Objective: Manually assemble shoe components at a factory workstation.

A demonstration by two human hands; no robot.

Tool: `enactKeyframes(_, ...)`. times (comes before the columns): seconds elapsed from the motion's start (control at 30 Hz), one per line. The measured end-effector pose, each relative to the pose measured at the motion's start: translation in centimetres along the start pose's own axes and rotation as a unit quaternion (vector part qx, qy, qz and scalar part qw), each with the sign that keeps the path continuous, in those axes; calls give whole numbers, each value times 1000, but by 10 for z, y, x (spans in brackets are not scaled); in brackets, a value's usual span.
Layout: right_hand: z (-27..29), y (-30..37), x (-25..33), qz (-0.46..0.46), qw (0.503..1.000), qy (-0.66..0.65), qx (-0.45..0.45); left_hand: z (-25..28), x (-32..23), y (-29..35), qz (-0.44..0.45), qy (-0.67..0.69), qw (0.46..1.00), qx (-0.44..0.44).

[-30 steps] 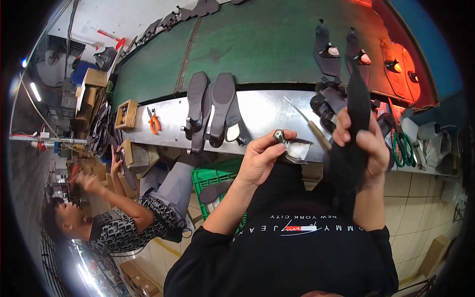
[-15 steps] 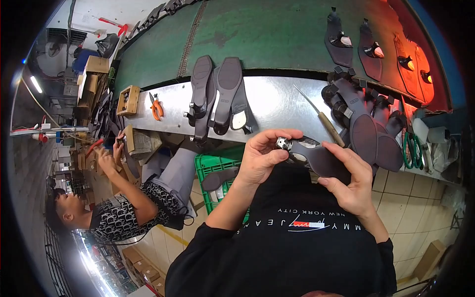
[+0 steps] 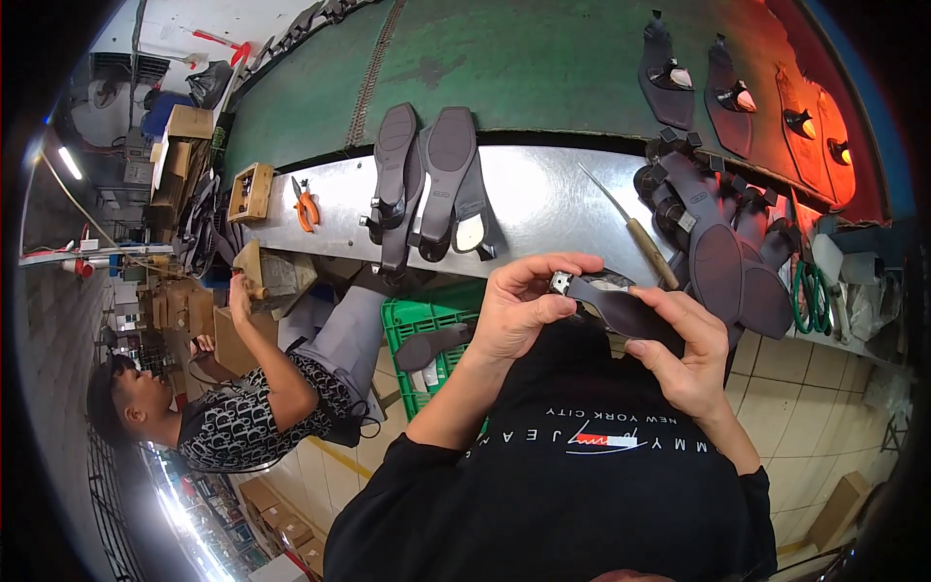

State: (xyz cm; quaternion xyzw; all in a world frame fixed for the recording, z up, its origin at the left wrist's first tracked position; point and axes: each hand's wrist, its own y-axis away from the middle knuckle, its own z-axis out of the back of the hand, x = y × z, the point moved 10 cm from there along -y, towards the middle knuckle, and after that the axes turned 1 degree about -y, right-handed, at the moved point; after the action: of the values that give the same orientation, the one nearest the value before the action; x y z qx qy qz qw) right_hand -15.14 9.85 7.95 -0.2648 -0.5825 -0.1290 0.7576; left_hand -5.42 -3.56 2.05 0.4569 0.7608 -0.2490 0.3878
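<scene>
A dark sandal sole (image 3: 626, 312) is held between both hands in front of my chest. My left hand (image 3: 524, 303) pinches its heel end, where a small pale end with holes shows beside the thumb. My right hand (image 3: 687, 344) grips the wider front part, thumb below and fingers above. Just beyond the right hand an awl (image 3: 648, 250) with a wooden handle lies on the metal ledge, pointing away to the left. Right of it is a pile of dark sandals (image 3: 718, 254). Two pairs of soles (image 3: 448, 170) lie farther left on the ledge.
Orange-handled pliers (image 3: 306, 209) and a wooden box (image 3: 252, 194) sit on the ledge's left. Green-handled scissors (image 3: 811, 296) hang at right. Sandals (image 3: 729, 97) rest on the green conveyor belt (image 3: 524, 68) under red light. A green crate (image 3: 412, 320) stands below; a co-worker (image 3: 233, 412) sits left.
The sole in my hands has tilted slightly, showing less of its face; my grip stays the same. The co-worker's hands have moved, one now lower and one at the wooden block.
</scene>
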Motion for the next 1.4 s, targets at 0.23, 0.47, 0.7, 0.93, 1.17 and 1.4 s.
enactKeyframes(0.23, 0, 0, -4, -12, 1000, -19, 2, 1, 2, -1, 6, 10, 1000, 0)
enactKeyframes(0.47, 0, -1, -4, -5, 1000, -21, 1, 3, 5, -1, 15, 13, 1000, -4)
enactKeyframes(0.7, -1, 1, -8, -28, 999, -27, 11, 4, 5, -2, 14, -5, 1000, -4)
enactKeyframes(0.93, -2, 0, -5, -30, 999, -20, 19, 4, 3, 0, 15, -16, 1000, -5)
enactKeyframes(1.17, -3, -2, -5, -34, 999, -8, 28, 8, 6, 0, 12, -39, 999, -8)
enactKeyframes(1.4, -1, -2, -2, -11, 1000, 16, 11, 6, 5, 1, 7, -60, 998, -6)
